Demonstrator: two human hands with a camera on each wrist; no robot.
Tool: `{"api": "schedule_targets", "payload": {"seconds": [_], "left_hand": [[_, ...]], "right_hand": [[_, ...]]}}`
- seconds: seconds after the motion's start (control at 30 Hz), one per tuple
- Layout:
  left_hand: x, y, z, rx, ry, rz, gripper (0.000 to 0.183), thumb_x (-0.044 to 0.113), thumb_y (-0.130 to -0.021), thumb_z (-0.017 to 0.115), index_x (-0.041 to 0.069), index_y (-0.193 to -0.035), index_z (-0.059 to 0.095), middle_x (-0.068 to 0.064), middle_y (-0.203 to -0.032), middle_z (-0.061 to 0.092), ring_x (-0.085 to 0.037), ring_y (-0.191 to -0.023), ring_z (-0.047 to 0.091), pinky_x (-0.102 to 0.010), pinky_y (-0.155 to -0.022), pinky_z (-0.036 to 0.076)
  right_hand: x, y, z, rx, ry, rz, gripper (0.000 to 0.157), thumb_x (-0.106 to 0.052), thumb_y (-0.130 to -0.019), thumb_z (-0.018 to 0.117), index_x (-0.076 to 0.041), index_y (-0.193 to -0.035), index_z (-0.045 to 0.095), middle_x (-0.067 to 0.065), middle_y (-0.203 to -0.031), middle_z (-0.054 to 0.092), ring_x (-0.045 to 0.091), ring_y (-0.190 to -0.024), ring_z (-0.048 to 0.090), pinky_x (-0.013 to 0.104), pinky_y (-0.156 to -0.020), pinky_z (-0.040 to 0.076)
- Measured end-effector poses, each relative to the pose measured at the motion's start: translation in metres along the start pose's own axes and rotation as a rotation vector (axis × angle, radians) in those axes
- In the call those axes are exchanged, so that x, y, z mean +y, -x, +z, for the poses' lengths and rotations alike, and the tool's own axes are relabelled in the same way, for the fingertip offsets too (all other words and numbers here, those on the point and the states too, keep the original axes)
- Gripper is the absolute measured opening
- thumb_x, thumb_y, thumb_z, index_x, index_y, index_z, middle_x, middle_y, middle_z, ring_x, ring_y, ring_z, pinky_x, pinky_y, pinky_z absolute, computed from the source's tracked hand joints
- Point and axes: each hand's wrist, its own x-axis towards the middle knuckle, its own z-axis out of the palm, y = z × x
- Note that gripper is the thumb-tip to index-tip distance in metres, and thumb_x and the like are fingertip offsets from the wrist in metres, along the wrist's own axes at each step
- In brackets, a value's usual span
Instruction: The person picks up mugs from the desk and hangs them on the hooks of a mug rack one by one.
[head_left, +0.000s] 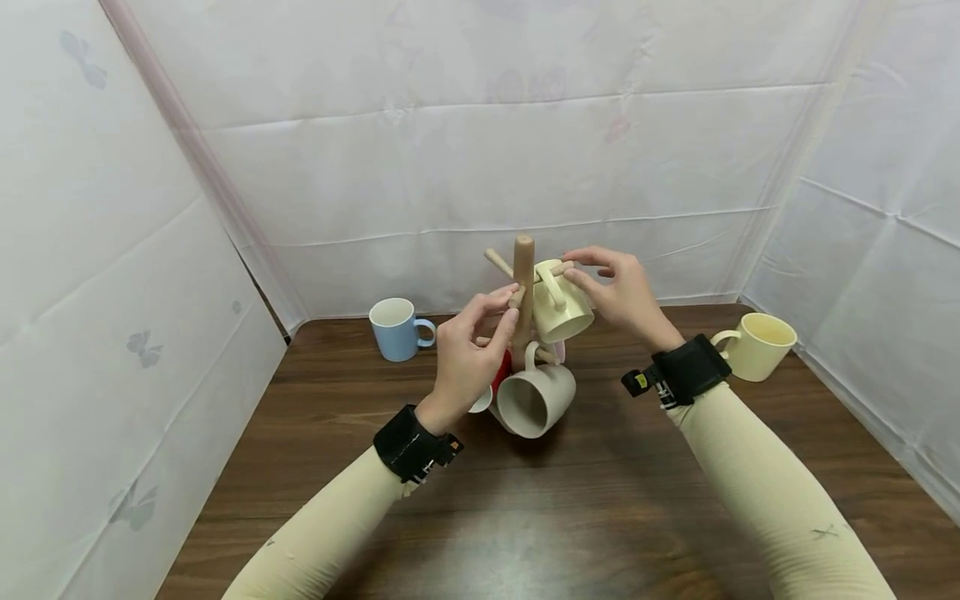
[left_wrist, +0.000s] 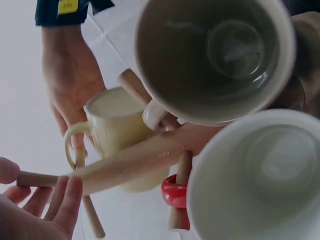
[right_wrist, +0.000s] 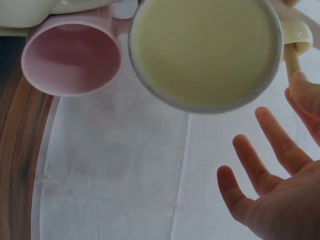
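A wooden mug tree (head_left: 522, 275) stands mid-table. My left hand (head_left: 504, 305) pinches one of its side pegs (left_wrist: 31, 178) between thumb and fingers (left_wrist: 70, 192). A cream mug (head_left: 562, 307) hangs by its handle on an upper peg. My right hand (head_left: 583, 272) is beside it with straight fingers, its fingertips (head_left: 572, 258) at the peg and the mug's side. In the right wrist view the fingers (right_wrist: 272, 135) spread just off the cream mug (right_wrist: 205, 50). A beige mug (head_left: 534, 398), a white mug (left_wrist: 265, 180), a red mug (left_wrist: 175, 192) and a pink mug (right_wrist: 70, 55) hang lower.
A light blue mug (head_left: 396, 328) stands on the brown table (head_left: 570, 517) at the back left. Another cream mug (head_left: 757, 345) stands at the right. White cloth walls (head_left: 465, 150) close in the table on three sides.
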Motion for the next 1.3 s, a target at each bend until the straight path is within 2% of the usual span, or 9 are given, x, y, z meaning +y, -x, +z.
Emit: {"api": "schedule_targets", "payload": {"seconds": [0.07, 0.3, 0.43, 0.7, 0.8, 0.97, 1.1, 1.3], "left_hand": [[-0.002, 0.003, 0.004, 0.004, -0.029, 0.016, 0.019, -0.002, -0.086, 0.059, -0.004, -0.105, 0.061, -0.018, -0.114, 0.062, -0.023, -0.084, 0.064, -0.038, -0.055, 0.055], [0.007, 0.004, 0.013, 0.003, -0.116, 0.096, 0.025, -0.003, -0.083, 0.061, -0.006, -0.108, 0.06, -0.019, -0.116, 0.06, -0.02, -0.091, 0.063, -0.041, -0.072, 0.054], [0.009, 0.006, 0.017, 0.004, -0.13, 0.119, 0.027, -0.005, -0.082, 0.06, -0.007, -0.109, 0.059, -0.02, -0.117, 0.059, -0.02, -0.094, 0.062, -0.04, -0.07, 0.055], [0.011, 0.008, 0.02, -0.011, -0.138, 0.135, 0.029, -0.007, -0.082, 0.058, -0.008, -0.111, 0.058, -0.021, -0.119, 0.058, -0.023, -0.087, 0.063, -0.038, -0.068, 0.055], [0.01, 0.009, 0.021, -0.016, -0.166, 0.13, 0.031, -0.006, -0.083, 0.057, -0.007, -0.114, 0.057, -0.019, -0.121, 0.057, -0.022, -0.087, 0.063, -0.036, -0.069, 0.055], [0.005, 0.009, 0.022, -0.048, -0.205, 0.117, 0.035, -0.001, -0.084, 0.057, -0.004, -0.119, 0.056, -0.015, -0.125, 0.056, -0.018, -0.088, 0.062, -0.028, -0.068, 0.054], [0.005, 0.01, 0.022, -0.08, -0.203, 0.109, 0.036, 0.0, -0.085, 0.057, -0.003, -0.121, 0.054, -0.015, -0.128, 0.054, -0.018, -0.088, 0.062, -0.028, -0.067, 0.053], [0.005, 0.012, 0.021, -0.102, -0.187, 0.135, 0.038, 0.001, -0.086, 0.057, -0.002, -0.123, 0.052, -0.015, -0.129, 0.053, -0.019, -0.088, 0.061, -0.034, -0.068, 0.053]], "right_hand": [[0.001, -0.002, -0.001, -0.007, -0.006, 0.009, 0.025, -0.028, -0.088, 0.063, -0.017, -0.11, 0.067, -0.002, -0.11, 0.064, 0.02, -0.107, 0.053, 0.05, -0.089, 0.042], [0.006, -0.01, -0.001, -0.007, -0.014, 0.033, 0.025, -0.03, -0.089, 0.062, -0.018, -0.111, 0.067, -0.003, -0.11, 0.065, 0.013, -0.102, 0.055, 0.051, -0.089, 0.043], [0.005, -0.011, 0.0, -0.007, -0.04, 0.046, 0.026, -0.029, -0.089, 0.062, -0.016, -0.111, 0.068, -0.004, -0.11, 0.065, 0.011, -0.099, 0.056, 0.05, -0.088, 0.044], [-0.022, -0.008, -0.006, 0.008, -0.112, 0.077, 0.025, -0.013, -0.088, 0.062, -0.005, -0.112, 0.066, 0.012, -0.111, 0.064, 0.021, -0.096, 0.06, 0.046, -0.086, 0.048], [-0.022, -0.008, -0.007, 0.005, -0.135, 0.085, 0.026, -0.013, -0.089, 0.061, -0.004, -0.113, 0.065, 0.013, -0.112, 0.064, 0.022, -0.096, 0.06, 0.047, -0.086, 0.048], [0.0, -0.008, -0.004, 0.023, -0.147, 0.111, 0.027, -0.025, -0.089, 0.063, -0.017, -0.114, 0.067, 0.001, -0.112, 0.065, 0.012, -0.095, 0.06, 0.039, -0.084, 0.05], [0.01, -0.005, -0.002, 0.034, -0.147, 0.12, 0.027, -0.029, -0.088, 0.063, -0.022, -0.114, 0.067, -0.005, -0.111, 0.065, 0.009, -0.096, 0.059, 0.036, -0.081, 0.052], [-0.01, 0.0, -0.008, 0.029, -0.155, 0.078, 0.028, -0.017, -0.09, 0.061, -0.008, -0.116, 0.065, 0.007, -0.112, 0.064, 0.014, -0.097, 0.06, 0.041, -0.083, 0.05]]}}
